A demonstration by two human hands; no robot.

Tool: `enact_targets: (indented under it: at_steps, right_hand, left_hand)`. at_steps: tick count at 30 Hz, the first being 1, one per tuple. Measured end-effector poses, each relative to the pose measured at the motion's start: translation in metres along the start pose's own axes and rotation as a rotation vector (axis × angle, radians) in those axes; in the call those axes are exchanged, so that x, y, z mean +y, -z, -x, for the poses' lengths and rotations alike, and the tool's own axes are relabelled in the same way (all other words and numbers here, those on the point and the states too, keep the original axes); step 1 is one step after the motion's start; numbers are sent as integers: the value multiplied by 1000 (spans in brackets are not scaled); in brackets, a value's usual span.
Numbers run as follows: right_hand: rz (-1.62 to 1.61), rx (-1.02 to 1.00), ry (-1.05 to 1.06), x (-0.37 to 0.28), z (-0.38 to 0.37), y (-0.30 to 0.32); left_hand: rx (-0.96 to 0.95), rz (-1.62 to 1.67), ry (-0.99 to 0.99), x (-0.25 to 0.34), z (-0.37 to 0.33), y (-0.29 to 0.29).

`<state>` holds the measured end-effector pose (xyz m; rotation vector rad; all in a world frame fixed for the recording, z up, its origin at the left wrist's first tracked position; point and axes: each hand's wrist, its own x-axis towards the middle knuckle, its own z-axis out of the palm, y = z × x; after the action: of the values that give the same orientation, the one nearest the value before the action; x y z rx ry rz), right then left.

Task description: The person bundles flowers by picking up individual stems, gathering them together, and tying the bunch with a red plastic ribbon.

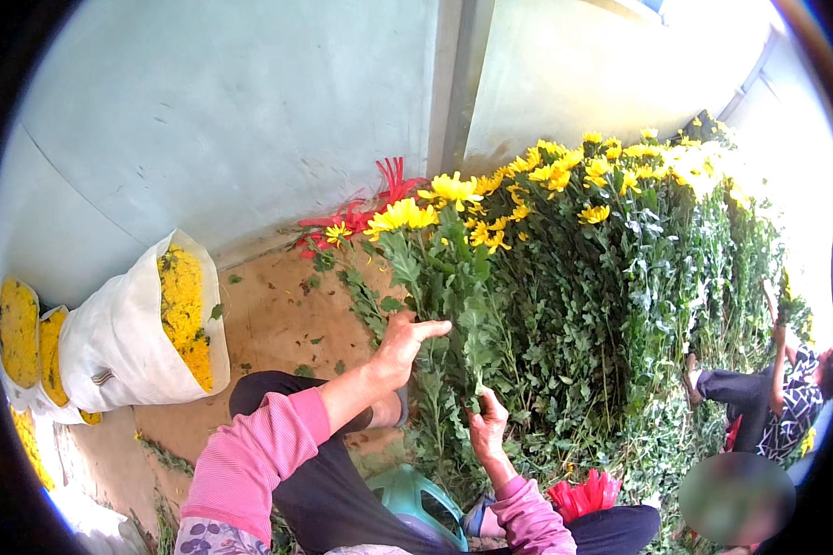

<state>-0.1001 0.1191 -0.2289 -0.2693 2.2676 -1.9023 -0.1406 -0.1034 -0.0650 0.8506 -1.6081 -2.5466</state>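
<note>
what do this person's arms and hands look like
The left hand and right hand are bare. The left sleeve is pink, finely patterned, with a plainer pink cuff; pale floral fabric shows below. The right sleeve is pink too.

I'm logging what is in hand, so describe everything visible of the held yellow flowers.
The yellow flowers have full, many-petalled heads on long stems with green, lobed leaves. They look fresh and point heads away from the person. The left hand meets the stems midway, thumb across, its fingers partly hidden; the right hand pinches lower down. Similar flowers crowd their right side, so the held count is unclear.
</note>
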Motion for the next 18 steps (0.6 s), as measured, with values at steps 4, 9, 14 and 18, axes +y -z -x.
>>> enact_targets:
  at_steps: [4,9,14,18]
  right_hand:
    - [323,-31,211,-25,3,-3]
    - [321,86,217,-18,-7,-6]
    - [394,-32,211,-20,-5,-8]
    - [373,-285,251,-10,0,-16]
  left_hand:
    - [0,146,49,-34,-23,28]
    - [240,-117,84,-44,-42,51]
    - [124,67,176,-30,-34,46]
    - [197,77,137,-22,-25,34]
